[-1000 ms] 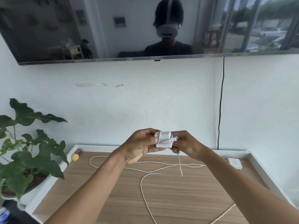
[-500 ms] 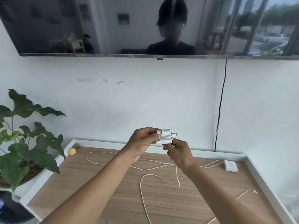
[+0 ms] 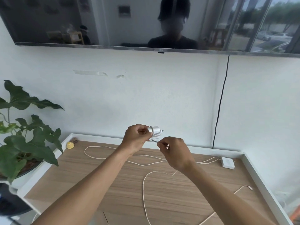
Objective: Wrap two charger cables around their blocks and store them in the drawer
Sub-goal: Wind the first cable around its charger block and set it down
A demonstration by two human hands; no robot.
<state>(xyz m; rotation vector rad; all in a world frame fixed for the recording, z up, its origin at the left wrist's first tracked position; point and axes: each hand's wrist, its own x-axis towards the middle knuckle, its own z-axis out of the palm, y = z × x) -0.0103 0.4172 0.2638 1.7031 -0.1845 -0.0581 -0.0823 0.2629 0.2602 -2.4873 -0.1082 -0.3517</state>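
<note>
White charger block (image 3: 156, 133) in left hand (image 3: 136, 140), cable (image 3: 144, 189) partly wrapped.

The charger block (image 3: 155, 131) looks like smooth white plastic with metal pins. The cable (image 3: 144, 189) is pale and matt. The tabletop (image 3: 170, 200) shows matt wood grain, its rim (image 3: 259, 179) smooth white.

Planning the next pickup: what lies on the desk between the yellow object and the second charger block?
Head view: only loose cable on bare wood between yellow object and charger block.
</note>
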